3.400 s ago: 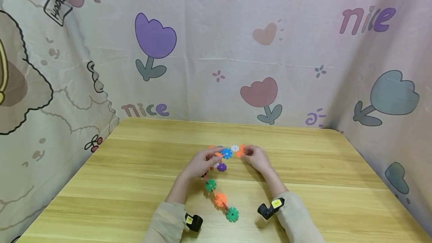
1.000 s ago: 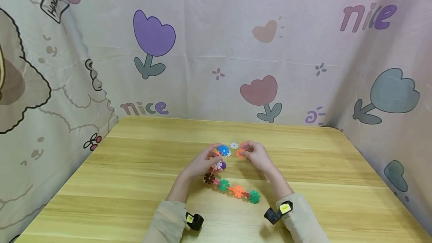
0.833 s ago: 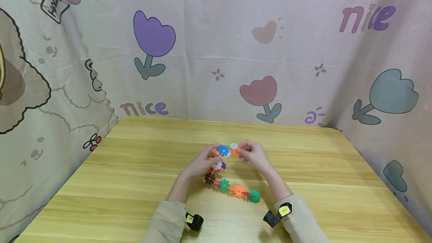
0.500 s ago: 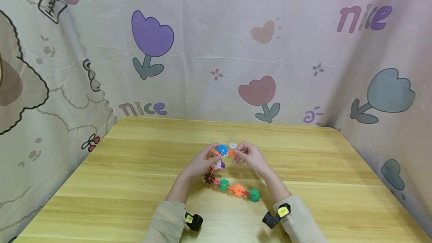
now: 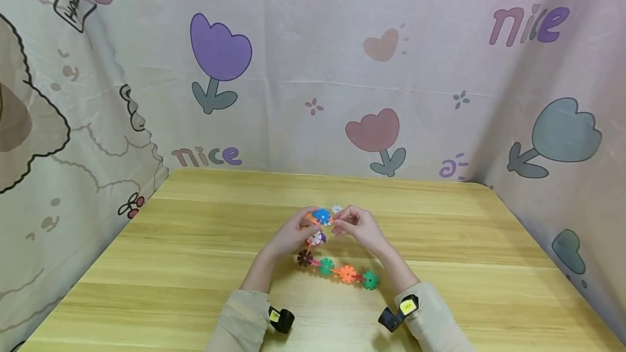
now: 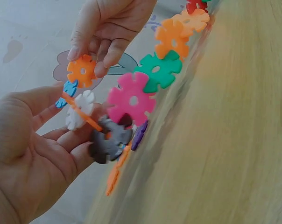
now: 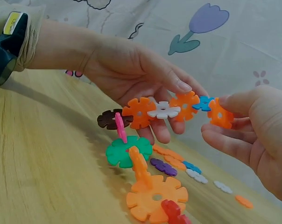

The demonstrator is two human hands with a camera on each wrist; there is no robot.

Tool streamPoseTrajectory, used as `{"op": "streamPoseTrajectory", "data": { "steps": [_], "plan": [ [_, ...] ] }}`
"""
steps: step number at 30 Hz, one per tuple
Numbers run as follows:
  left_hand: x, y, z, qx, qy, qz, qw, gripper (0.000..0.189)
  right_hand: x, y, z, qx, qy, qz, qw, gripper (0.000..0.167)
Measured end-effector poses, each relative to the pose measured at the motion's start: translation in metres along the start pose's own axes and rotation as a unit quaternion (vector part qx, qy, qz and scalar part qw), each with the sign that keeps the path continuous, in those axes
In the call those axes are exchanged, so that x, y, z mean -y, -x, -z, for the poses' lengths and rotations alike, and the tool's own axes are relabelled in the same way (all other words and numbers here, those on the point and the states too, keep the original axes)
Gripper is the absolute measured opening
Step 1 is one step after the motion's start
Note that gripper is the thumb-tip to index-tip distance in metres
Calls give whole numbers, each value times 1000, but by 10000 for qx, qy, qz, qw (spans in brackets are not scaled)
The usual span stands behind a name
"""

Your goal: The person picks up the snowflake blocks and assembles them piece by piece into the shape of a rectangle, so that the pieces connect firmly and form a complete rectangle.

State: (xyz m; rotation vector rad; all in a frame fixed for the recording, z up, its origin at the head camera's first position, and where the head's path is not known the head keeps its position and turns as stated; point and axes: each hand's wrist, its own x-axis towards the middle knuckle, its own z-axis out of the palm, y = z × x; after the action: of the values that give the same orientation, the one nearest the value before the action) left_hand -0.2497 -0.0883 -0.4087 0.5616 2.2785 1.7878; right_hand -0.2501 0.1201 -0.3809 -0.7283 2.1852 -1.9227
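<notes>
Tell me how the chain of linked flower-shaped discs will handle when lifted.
The chain is probably light for its length, as its discs look like thin plastic. It may swing or sag somewhat at the joints, since neighbouring discs meet only at their slotted edges. A sharp tug could well pull it apart there, because those slots look shallow.
</notes>
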Motion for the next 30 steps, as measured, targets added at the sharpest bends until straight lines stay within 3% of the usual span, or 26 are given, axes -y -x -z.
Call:
{"op": "streamPoseTrajectory", "data": {
  "steps": [6,13,18,22,30],
  "plan": [
    [-2,0,0,66,-20,67,10000,48,-15,-4,5,-2,-229,15,9997,11],
    [-4,1,-2,372,-541,-153,9977,55,-28,-8,9,-52,-229,-72,9997,15],
    [-4,2,-3,480,-477,-195,9975,54,-31,-8,10,86,-296,-249,9992,17],
    [-3,2,-3,419,-398,-178,9982,52,-29,-8,9,193,-149,-527,9983,21],
    [-5,2,0,311,-321,-132,9989,54,-3,-2,1,-20,-61,-513,9987,26]
  ]
}}
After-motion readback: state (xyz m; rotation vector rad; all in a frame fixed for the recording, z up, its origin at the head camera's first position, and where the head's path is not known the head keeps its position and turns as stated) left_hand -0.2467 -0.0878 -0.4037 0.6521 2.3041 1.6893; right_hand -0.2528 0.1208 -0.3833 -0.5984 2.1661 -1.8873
